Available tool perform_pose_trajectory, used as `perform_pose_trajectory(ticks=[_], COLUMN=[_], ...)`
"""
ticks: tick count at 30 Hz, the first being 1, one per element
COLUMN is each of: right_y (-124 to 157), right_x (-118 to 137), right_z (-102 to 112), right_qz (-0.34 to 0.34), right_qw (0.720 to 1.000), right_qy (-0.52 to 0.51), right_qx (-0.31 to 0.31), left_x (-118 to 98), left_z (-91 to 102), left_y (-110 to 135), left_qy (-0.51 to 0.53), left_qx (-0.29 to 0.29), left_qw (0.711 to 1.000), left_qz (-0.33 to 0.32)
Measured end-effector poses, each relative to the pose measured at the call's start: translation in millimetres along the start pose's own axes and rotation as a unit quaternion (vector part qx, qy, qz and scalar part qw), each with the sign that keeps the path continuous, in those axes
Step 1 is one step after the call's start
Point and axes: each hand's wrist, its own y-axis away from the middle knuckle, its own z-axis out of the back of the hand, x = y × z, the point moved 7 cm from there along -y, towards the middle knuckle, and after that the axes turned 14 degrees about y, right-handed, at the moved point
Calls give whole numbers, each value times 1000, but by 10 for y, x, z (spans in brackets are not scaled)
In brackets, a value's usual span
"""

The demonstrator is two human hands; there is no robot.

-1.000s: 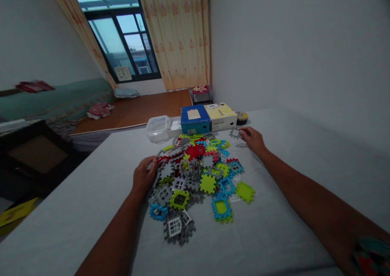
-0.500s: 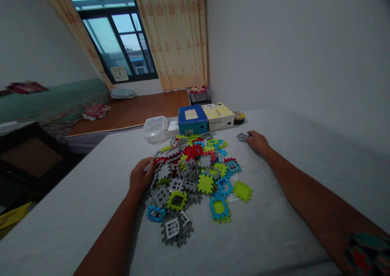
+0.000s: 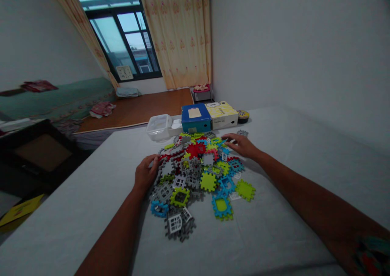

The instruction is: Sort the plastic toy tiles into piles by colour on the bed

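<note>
A heap of notched interlocking plastic building tiles in grey, lime, blue and red lies on the white-covered table, some with white window inserts. My left hand rests at the heap's left edge, fingers loosely curved and thumb apart, its fingertips against the tiles. At the heap's upper right, my right hand has its thumb and forefinger around the edge of a blue tile. Just beyond that hand a single grey tile lies apart from the heap.
Behind the heap stand a clear plastic container, a blue box, a yellow-and-white box and a round dark tin. A dark cabinet stands left of the table. A wall runs along the right.
My right hand has let go of the grey tile, leaving it on the table, and moved left to the heap's edge. My left hand stays by the heap. The view has shifted slightly.
</note>
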Motion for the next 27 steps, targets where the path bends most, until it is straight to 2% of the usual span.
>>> perform_pose_trajectory(ticks=[2, 4, 6, 8, 14, 19, 21, 24, 27], right_y=[15, 64, 104, 116, 91, 85, 62, 44, 59], right_x=[367, 606, 699, 708, 696, 732, 638, 402, 251], right_z=[-130, -259, -351, -371, -229, -214, -201, -192, -289], right_qz=[102, 179, 213, 216, 147, 83, 43, -21, -30], right_qw=[994, 982, 973, 972, 988, 986, 992, 1000, 999], right_qy=[20, 50, 71, 69, -8, -100, -85, -6, 39], right_qx=[21, 42, 61, 62, 41, 102, 79, 9, -2], left_x=[8, 7, 2, -2, 18, 35, 32, 26, 26], left_z=[-2, -3, -4, -4, -13, -15, -14, -10, -14], left_y=[3, 5, 5, 3, 4, 0, 0, 2, 1], left_qy=[-2, 0, 4, 6, 9, 5, 0, -1, 1], left_qx=[0, 1, 1, 0, -1, 0, 1, 2, 6], left_qw=[1000, 1000, 1000, 1000, 1000, 1000, 1000, 1000, 1000], left_qz=[-2, -5, -5, -3, -1, 0, 2, 6, 7])
